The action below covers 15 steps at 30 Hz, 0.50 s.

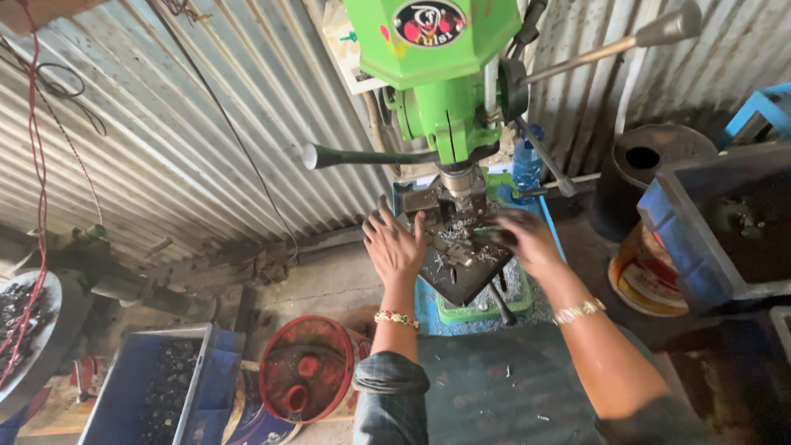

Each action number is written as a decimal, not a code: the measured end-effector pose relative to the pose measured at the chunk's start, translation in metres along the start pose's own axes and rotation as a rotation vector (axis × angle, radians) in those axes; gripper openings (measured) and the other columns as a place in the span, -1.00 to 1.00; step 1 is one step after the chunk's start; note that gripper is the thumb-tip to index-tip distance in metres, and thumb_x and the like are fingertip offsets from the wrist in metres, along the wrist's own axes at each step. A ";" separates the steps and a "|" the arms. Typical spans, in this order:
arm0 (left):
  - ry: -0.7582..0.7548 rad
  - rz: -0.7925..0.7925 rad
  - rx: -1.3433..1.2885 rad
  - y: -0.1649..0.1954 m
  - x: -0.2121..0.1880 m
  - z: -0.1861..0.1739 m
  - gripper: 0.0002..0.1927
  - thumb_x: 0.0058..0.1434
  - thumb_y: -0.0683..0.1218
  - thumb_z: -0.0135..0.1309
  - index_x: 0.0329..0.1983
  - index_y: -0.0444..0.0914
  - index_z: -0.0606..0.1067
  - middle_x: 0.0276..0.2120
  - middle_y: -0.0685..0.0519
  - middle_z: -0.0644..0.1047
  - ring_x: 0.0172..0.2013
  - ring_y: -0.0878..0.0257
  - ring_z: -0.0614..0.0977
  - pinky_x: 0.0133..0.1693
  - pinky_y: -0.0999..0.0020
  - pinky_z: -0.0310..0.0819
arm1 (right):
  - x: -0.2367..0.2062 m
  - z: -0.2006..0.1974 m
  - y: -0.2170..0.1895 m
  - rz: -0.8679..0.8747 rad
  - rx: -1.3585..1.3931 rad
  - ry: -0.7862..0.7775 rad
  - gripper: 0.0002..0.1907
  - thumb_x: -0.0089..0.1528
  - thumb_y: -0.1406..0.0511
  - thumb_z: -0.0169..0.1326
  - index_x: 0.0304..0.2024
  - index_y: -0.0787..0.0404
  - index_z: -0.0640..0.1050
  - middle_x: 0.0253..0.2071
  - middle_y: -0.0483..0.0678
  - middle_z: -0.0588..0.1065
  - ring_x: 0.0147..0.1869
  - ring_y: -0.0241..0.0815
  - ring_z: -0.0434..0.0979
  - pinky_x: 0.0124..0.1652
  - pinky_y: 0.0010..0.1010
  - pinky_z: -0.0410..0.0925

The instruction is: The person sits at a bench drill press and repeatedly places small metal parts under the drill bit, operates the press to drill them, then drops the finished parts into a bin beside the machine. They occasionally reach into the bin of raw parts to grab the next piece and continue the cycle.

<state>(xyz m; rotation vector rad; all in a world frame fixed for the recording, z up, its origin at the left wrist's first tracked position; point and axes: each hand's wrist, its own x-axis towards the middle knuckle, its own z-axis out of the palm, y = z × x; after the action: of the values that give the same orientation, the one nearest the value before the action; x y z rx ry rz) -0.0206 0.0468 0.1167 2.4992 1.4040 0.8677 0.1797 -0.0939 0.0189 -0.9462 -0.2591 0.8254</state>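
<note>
The person's left hand (395,243) lies flat, fingers spread and open, on the left edge of the dark square metal drill table (461,272), gripping nothing. The right hand (521,237) sits at the table's right edge, blurred; its fingers curl over something small and dark, but whether they actually hold it cannot be told. The table is strewn with bright metal shavings (453,243) and sits directly below the chuck (458,183) of the green bench drill press (437,74), between the two hands. A long metal feed handle with a grey knob (626,41) sticks out to the upper right, and a dark handle (362,156) points left. A blue plastic crate of small dark parts (156,383) and a red round bucket (306,379) stand on the floor at lower left, well apart from the hands. A corrugated metal wall (189,124) rises behind
</note>
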 end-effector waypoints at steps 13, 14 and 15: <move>-0.275 0.353 -0.009 -0.068 0.030 0.031 -0.16 0.21 0.43 -0.06 0.32 -0.25 0.36 0.20 -0.30 0.43 0.07 -0.19 0.59 0.02 0.03 0.54 | -0.090 0.062 -0.190 -0.903 -0.034 -0.166 -0.63 0.52 0.27 0.14 0.31 0.07 0.34 0.26 -0.08 0.46 0.15 -0.13 0.57 0.13 -0.27 0.41; -0.245 0.371 0.019 -0.071 0.027 0.029 -0.15 0.22 0.44 -0.06 0.32 -0.27 0.34 0.19 -0.32 0.42 0.05 -0.21 0.59 -0.01 0.03 0.55 | -0.089 0.076 -0.204 -0.853 -0.001 -0.239 -0.73 0.54 0.23 0.09 0.22 0.11 0.36 0.16 -0.07 0.46 0.12 -0.08 0.55 0.14 -0.25 0.38; -0.218 0.389 0.050 -0.074 0.027 0.029 -0.13 0.23 0.46 -0.07 0.32 -0.29 0.33 0.19 -0.35 0.41 0.02 -0.22 0.60 -0.05 0.02 0.56 | -0.088 0.090 -0.212 -0.800 0.033 -0.308 -0.79 0.56 0.19 0.04 0.12 0.15 0.39 0.06 -0.06 0.46 0.10 -0.04 0.54 0.15 -0.23 0.36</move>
<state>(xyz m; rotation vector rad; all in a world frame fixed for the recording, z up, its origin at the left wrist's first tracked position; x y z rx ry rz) -0.0486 0.1144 0.0745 2.8538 0.8991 0.5935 0.1811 -0.1686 0.2541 -0.5948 -0.8258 0.2237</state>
